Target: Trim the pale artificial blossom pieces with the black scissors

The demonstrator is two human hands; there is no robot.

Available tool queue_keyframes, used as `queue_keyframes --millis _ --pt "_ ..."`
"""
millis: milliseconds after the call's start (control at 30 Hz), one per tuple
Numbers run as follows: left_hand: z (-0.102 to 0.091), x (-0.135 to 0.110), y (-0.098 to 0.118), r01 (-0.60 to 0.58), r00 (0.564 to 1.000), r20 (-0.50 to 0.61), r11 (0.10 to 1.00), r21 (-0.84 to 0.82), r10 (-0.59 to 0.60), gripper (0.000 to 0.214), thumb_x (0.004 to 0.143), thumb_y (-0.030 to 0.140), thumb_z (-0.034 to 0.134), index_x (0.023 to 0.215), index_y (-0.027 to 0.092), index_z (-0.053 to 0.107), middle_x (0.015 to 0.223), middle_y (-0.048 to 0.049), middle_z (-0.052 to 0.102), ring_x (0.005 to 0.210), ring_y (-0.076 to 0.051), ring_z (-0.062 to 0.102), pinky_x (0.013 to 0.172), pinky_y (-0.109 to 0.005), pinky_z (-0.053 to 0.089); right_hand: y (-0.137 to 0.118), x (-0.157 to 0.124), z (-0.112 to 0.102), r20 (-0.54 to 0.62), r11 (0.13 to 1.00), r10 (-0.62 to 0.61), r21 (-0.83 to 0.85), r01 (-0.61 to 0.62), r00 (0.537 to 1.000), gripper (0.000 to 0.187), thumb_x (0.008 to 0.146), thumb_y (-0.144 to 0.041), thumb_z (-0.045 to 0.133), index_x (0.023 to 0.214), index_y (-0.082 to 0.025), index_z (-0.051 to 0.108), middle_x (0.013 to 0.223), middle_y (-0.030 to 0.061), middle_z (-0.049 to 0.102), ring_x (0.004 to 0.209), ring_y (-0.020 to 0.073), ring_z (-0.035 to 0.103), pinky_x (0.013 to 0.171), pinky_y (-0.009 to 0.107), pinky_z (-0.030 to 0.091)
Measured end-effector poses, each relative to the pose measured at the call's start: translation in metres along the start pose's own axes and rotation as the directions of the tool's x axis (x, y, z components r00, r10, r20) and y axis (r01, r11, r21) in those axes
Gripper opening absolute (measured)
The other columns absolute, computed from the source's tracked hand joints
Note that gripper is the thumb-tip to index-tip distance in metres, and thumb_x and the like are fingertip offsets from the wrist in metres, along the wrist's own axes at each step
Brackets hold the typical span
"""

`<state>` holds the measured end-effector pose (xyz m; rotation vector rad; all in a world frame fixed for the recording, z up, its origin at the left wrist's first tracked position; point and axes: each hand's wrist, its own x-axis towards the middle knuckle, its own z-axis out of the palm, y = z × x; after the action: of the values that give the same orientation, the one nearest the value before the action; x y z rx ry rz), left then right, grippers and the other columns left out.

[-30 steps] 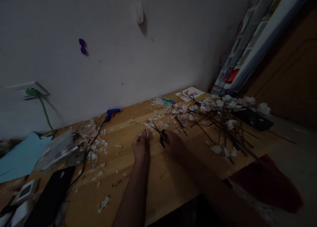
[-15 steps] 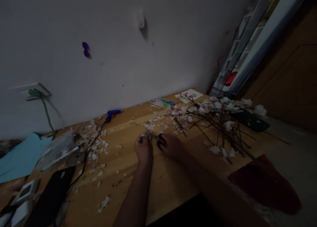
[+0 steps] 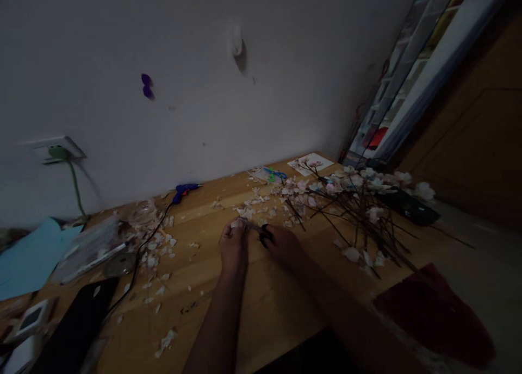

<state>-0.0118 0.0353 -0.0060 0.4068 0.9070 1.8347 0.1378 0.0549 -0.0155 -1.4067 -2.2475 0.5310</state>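
Observation:
My left hand [image 3: 233,245] is closed in a pinch on a small pale petal piece [image 3: 236,223] over the wooden table [image 3: 261,303]. My right hand [image 3: 284,243] grips black-handled scissors [image 3: 263,233], whose blades point left toward the petal piece. The two hands sit close together near the table's middle. Pale petal scraps [image 3: 261,203] lie scattered just beyond them.
A pile of dark twigs with pink-white blossoms [image 3: 359,200] lies to the right. A blue glue gun [image 3: 184,189] with a black cord, blue-green scissors [image 3: 274,173], a card [image 3: 310,162], a plastic bag [image 3: 87,246], blue paper [image 3: 28,254], a black slab [image 3: 77,330] and a red cloth [image 3: 436,314] surround the hands.
Both hands stayed together and shifted only slightly. The scissors' blades have come closer to the piece in my left hand. The camera tilted a little.

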Motion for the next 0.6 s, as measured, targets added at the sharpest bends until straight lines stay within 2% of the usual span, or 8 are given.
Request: queue_keyframes --millis 167,233,433,600 --pt "0.0006 -0.0027 0.0062 0.197 0.98 0.021 0.979 -0.045 -0.196 0.022 0.067 0.022 0.081 0.083 0.015 0.068 0.087 -0.0044 0.07 0.079 -0.012 0.066 0.084 -0.026 0.052 -0.0005 -0.0011 -0.0003 -0.016 1.0 0.006 -0.026 -0.007 1.0 0.018 0.09 -0.027 0.054 0.105 -0.021 0.061 0.099 0.0072 0.068 0.09 0.0203 0.06 0.076 0.027 0.036" --pt "-0.0003 -0.0026 0.0062 0.219 0.976 0.02 0.975 -0.044 -0.218 0.02 0.065 0.018 0.081 0.078 0.015 0.067 0.082 -0.0032 0.069 0.076 -0.011 0.064 0.083 -0.026 0.052 -0.0017 -0.002 -0.0003 -0.024 0.999 -0.006 -0.045 0.005 1.0 0.019 0.089 -0.028 0.054 0.106 -0.02 0.061 0.098 0.0076 0.068 0.089 0.0206 0.059 0.075 0.028 0.035" --pt "-0.0048 -0.0008 0.0008 0.097 0.995 -0.006 0.994 0.047 -0.097 0.028 0.061 0.025 0.083 0.081 0.016 0.066 0.079 -0.0007 0.068 0.072 -0.009 0.062 0.073 -0.021 0.049 -0.0061 -0.0033 -0.002 -0.029 0.997 -0.037 -0.073 0.035 0.999 0.014 0.087 -0.03 0.058 0.095 -0.019 0.059 0.09 0.0064 0.065 0.083 0.0193 0.056 0.07 0.027 0.033" --pt "-0.0034 -0.0026 0.0064 0.008 0.999 -0.035 0.953 0.303 0.003 0.027 0.063 0.033 0.082 0.076 0.015 0.065 0.065 0.002 0.063 0.053 -0.008 0.054 0.053 -0.018 0.038 -0.0054 -0.0029 -0.0032 -0.016 0.998 -0.027 -0.051 0.027 1.0 0.013 0.088 -0.031 0.057 0.095 -0.02 0.059 0.089 0.0055 0.065 0.081 0.0181 0.056 0.069 0.027 0.032"
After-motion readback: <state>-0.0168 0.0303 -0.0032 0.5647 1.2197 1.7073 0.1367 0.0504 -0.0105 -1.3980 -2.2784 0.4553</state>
